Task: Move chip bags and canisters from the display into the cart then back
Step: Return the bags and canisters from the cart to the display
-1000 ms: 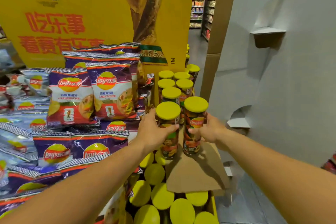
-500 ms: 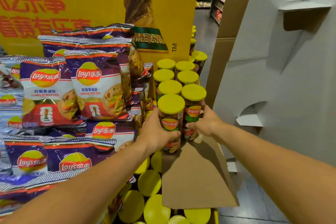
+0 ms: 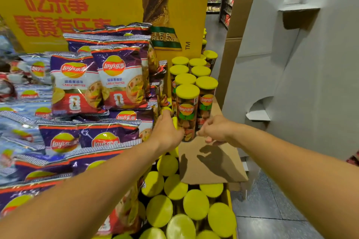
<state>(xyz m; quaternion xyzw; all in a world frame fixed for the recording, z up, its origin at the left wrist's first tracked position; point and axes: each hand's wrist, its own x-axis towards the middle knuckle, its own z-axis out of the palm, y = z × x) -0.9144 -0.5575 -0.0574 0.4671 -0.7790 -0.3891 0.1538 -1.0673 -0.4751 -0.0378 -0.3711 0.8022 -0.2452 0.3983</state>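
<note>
I see two tall cylindrical canisters with flat yellow plastic lids at the front of an upright cluster, standing on a sheet of plain brown cardboard [image 3: 211, 163]. The near canister [image 3: 186, 114] has a glossy printed wrap; the second canister [image 3: 206, 101] stands touching it at its 2 o'clock. My left hand [image 3: 167, 132] rests against the near canister's lower left side, fingers mostly hidden behind it, so I cannot tell how tightly it grips. My right hand [image 3: 215, 129] has loosely curled fingers at the foot of the second canister; whether they pinch it I cannot tell. Below the cardboard, at 6 o'clock, a lower layer of round yellow lids [image 3: 195, 203] packs tightly. At 9 o'clock, crinkly foil chip bags [image 3: 118, 81], purple and white, stand and lie heaped before a yellow printed board [image 3: 101, 2].
</note>
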